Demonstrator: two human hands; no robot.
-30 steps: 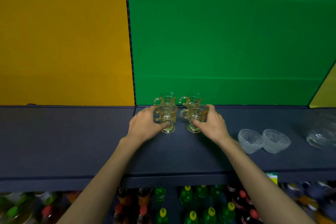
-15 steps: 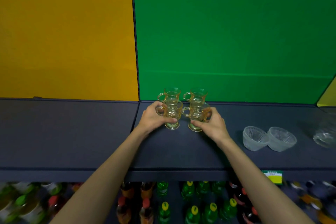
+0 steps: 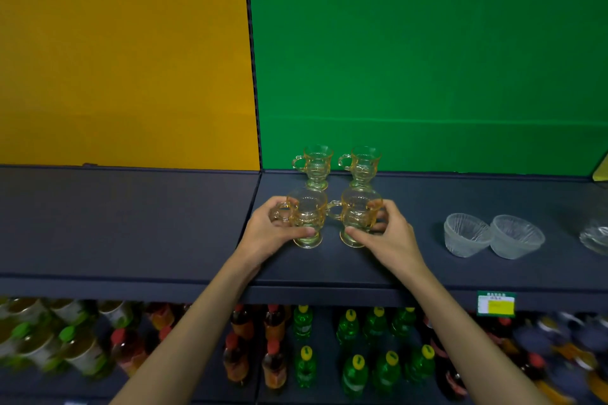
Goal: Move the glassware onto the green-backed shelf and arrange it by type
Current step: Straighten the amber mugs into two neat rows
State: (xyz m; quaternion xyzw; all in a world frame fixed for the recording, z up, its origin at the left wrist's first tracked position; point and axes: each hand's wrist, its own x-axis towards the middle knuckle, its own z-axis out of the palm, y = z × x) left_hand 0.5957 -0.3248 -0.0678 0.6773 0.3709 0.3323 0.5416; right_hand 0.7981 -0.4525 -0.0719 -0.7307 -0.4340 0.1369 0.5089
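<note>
Gripping ribbed amber glass mugs [image 3: 307, 215] with both hands [image 3: 269, 233].

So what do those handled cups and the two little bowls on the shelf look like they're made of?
The cups look like amber-tinted pressed glass: see-through and glossy, with ribbed moulding, the green wall showing through the back pair. The bowls look like clear glass with a frosted, ridged texture, though moulded plastic can't be ruled out.

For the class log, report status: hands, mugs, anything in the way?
Left hand grips front-left mug; right hand grips front-right mug. Both mugs upright on shelf, behind them two more mugs. Bowls stand apart, nothing in the way.
</note>
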